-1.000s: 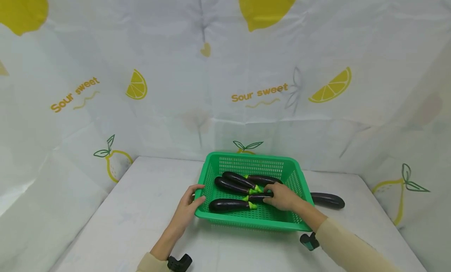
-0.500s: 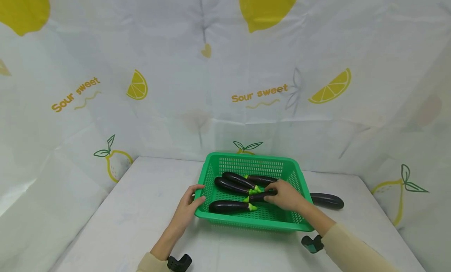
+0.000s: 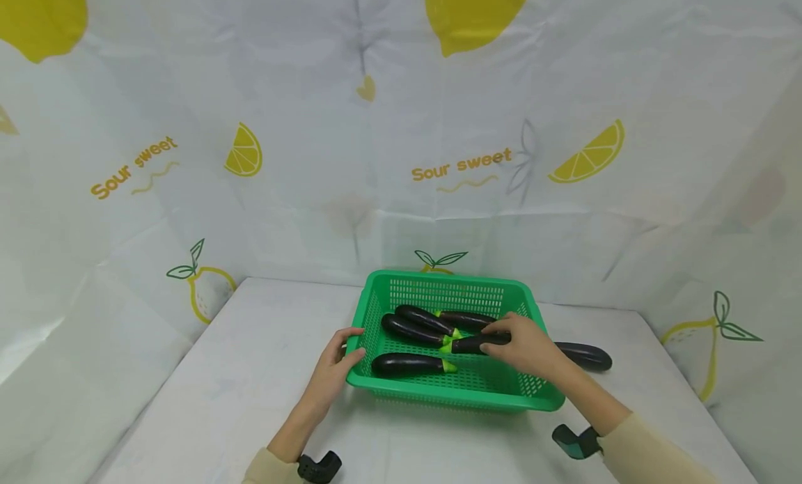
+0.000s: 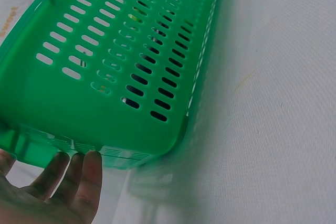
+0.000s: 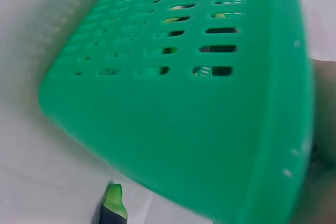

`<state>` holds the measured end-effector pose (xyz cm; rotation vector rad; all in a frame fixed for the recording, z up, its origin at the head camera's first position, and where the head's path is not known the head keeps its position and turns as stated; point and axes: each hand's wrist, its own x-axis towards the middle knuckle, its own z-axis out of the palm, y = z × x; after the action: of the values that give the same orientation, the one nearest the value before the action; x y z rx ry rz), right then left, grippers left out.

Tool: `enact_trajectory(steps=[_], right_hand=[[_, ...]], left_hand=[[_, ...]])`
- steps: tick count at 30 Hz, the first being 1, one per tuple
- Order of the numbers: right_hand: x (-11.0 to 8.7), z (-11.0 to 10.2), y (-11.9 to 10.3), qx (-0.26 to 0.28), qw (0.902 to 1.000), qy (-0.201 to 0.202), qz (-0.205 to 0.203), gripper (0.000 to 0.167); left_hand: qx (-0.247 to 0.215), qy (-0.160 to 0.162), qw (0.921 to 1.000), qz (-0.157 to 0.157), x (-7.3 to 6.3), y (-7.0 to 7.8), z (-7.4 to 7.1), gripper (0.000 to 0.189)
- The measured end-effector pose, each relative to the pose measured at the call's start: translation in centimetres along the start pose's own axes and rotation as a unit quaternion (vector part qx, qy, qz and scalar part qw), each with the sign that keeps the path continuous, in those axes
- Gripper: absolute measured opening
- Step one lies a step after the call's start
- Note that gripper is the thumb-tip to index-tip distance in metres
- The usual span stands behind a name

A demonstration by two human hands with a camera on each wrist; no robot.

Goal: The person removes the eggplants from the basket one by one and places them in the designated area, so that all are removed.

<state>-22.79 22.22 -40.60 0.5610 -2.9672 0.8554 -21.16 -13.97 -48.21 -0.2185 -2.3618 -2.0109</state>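
A green slotted plastic basket [image 3: 438, 395] stands on the white table, with several dark purple eggplants inside. My left hand [image 3: 332, 365] holds its left rim; in the left wrist view the fingers [image 4: 86, 182] reach under the rim against the end wall. Over the basket's right half, my right hand [image 3: 523, 345] grips one eggplant [image 3: 470, 344] by its blunt end, its green stem pointing left. A pair of eggplants [image 3: 413, 329] lies left of it, another eggplant [image 3: 466, 321] behind, and one more [image 3: 407, 365] near the front wall. The basket wall hides most of my right hand in the right wrist view.
Outside the basket, to its right, an eggplant [image 3: 584, 356] lies on the table [image 3: 250, 372]; its green stem [image 5: 114, 200] shows in the right wrist view. A white lemon-print sheet [image 3: 313, 212] hangs behind and at both sides.
My right hand has shifted right and slightly up in the head view, drawing the gripped eggplant the same way. My left hand stays at the left rim.
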Motion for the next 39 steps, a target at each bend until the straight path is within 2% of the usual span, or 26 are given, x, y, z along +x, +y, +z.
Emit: enact_trajectory(steps=[11, 20, 28, 39], right_hand=[[-2.1, -2.4, -1.3, -0.004, 0.9995, 0.032, -0.007, 0.037], [-3.8, -4.0, -1.2, 0.004, 0.9977, 0.063, -0.024, 0.037], [-5.1, -4.9, -1.1, 0.039, 0.9964, 0.075, -0.008, 0.034], [-7.2, -6.4, 0.1, 0.017, 0.9927, 0.119, 0.012, 0.035]], left_hand=[[-0.001, 0.003, 1.0000, -0.003, 0.1, 0.0, 0.1, 0.040], [-0.002, 0.004, 1.0000, -0.005, 0.1, 0.0, 0.1, 0.039], [-0.005, 0.002, 1.0000, -0.003, 0.1, -0.1, 0.0, 0.039], [0.001, 0.008, 0.9999, -0.007, 0.0, 0.0, 0.1, 0.039]])
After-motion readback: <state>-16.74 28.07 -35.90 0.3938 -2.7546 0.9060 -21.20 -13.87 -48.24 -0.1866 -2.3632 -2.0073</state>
